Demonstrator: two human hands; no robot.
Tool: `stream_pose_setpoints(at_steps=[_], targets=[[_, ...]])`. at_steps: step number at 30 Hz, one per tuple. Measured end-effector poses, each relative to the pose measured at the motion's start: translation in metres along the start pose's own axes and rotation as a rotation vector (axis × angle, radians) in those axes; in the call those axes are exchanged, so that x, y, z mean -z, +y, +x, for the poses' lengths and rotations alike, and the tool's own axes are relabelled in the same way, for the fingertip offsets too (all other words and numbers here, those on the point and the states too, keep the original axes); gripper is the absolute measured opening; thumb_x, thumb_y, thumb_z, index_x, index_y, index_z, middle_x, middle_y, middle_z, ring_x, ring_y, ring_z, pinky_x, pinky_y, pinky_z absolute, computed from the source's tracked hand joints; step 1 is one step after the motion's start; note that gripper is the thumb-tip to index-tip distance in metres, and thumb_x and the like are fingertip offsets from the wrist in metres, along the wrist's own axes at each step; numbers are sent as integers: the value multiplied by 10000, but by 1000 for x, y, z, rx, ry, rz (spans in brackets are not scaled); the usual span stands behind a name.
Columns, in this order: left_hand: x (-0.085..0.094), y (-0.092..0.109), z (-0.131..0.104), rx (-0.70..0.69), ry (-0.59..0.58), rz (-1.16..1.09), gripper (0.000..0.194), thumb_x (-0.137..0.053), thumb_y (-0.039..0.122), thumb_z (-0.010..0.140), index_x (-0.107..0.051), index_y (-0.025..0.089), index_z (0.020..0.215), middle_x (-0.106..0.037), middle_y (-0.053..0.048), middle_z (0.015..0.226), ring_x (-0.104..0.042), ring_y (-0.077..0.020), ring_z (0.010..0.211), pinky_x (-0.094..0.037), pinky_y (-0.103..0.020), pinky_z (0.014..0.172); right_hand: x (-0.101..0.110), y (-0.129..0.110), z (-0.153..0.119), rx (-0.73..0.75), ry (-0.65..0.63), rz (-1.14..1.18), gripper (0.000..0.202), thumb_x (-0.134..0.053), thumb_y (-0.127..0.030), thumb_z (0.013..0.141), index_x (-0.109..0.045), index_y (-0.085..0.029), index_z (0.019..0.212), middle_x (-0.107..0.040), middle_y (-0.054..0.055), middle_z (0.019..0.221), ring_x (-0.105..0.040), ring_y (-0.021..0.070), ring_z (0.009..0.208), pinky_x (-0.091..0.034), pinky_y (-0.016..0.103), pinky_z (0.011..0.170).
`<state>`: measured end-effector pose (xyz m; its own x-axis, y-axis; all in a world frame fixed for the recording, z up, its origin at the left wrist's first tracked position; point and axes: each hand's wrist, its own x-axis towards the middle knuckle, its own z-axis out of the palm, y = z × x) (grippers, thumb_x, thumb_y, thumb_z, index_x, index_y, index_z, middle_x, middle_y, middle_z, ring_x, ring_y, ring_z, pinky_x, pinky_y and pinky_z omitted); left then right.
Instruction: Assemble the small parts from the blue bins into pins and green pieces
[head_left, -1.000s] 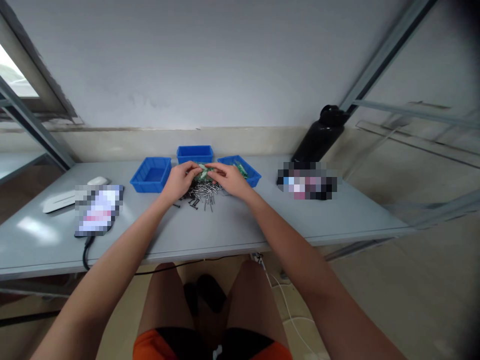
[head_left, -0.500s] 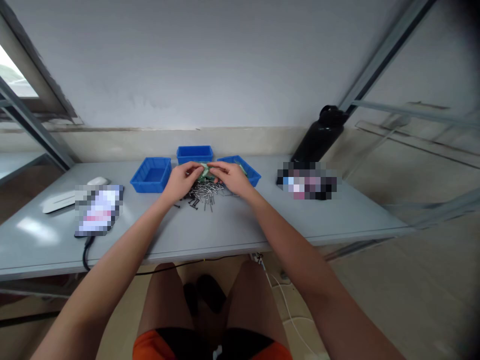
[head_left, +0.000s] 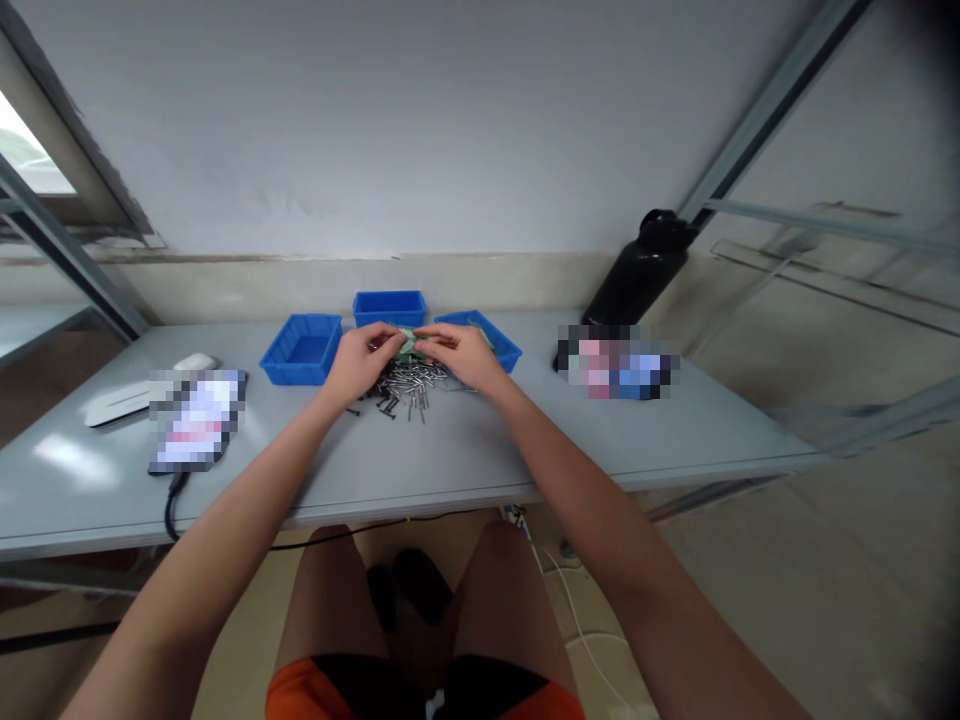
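My left hand (head_left: 361, 360) and my right hand (head_left: 466, 354) meet over the middle of the desk, fingers pinched on a small, crinkled pale green packet (head_left: 408, 342). What is inside it cannot be made out. Right below the hands lies a heap of loose silver screws (head_left: 412, 380), with a few dark screws (head_left: 388, 406) at its left front. Behind the right hand, a blue bin (head_left: 510, 354) set at an angle is partly covered by that hand; something green shows at its near side.
A second blue bin (head_left: 301, 352) stands left of my hands, a third blue bin (head_left: 389, 305) behind them. On the left lie a phone (head_left: 199, 420) with a cable and a white case (head_left: 196, 362). To the right, a black bottle (head_left: 637, 270) stands behind another phone (head_left: 619, 365).
My right fingers have shifted slightly left on the green packet, closer to my left fingers. The screws and bins stay put. The right phone's blurred screen shows different colours.
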<state>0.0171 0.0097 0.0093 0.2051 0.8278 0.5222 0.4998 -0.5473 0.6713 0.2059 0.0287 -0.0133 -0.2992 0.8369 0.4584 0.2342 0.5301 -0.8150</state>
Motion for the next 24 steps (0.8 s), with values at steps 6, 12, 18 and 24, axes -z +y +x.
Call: stream_pose_setpoints(at_steps=[6, 12, 18, 24], targets=[[-1, 1, -1, -15, 24, 6, 189, -550, 324, 834, -654, 181, 768, -635, -12, 680, -528, -135, 636, -423, -272, 629, -1, 1, 0, 17, -19, -10, 349, -678, -450, 772, -708, -206, 1020, -696, 28, 774, -633, 158, 705, -499, 304, 687], [-2, 0, -1, -4, 25, 18, 190, -539, 324, 836, -629, 178, 754, -588, 3, 647, -494, -124, 610, -400, -264, 609, -2, -2, -1, 39, 1, -109, 281, -592, -394, 846, -715, -195, 1003, -702, 33, 769, -626, 150, 681, -482, 286, 669], [-4, -2, -1, -6, 25, 23, 185, -541, 321, 832, -627, 174, 760, -584, 6, 649, -490, -120, 611, -390, -258, 605, -2, -4, -2, 134, 19, -290, 265, -530, -363, 893, -721, -197, 973, -699, 17, 732, -586, 134, 621, -435, 266, 636], [-4, -3, -1, -17, 31, 13, 182, -555, 326, 829, -637, 176, 768, -599, 4, 657, -506, -119, 614, -409, -257, 611, -1, -5, -1, 183, 51, -338, 253, -499, -343, 910, -712, -207, 930, -710, 21, 771, -608, 148, 684, -449, 273, 701]])
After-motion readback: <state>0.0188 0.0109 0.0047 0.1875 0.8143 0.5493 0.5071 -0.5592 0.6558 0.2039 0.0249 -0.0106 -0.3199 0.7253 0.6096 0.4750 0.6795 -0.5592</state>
